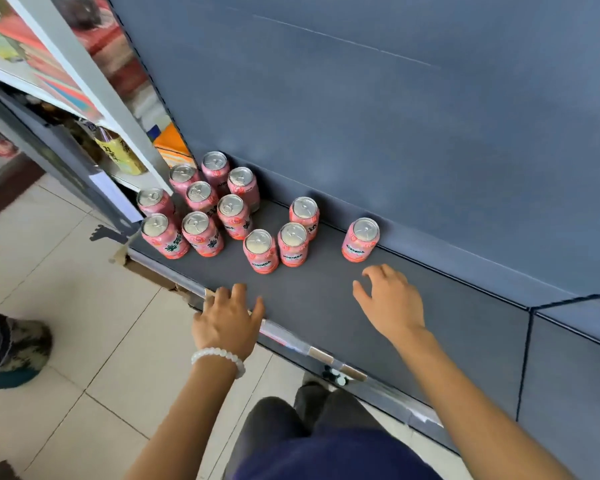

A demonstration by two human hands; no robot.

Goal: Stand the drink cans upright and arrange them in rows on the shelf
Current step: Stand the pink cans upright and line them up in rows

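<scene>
Can (360, 240) just beyond R fingers (378, 273) (apart)

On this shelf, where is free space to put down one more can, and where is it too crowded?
Bare shelf lies right of the lone can, and in front of the cans beside the right hand. A smaller gap separates the lone can from the middle three cans. The left cluster is packed tight; the left hand is at the front edge.

Twelve upright pink aluminium drink cans (201, 202) stand on the dark grey flat shelf (430, 327): eight clustered at its left end, three near the middle, one (360, 240) alone at right against the back panel (395, 116). Both hands lie before them.
</scene>
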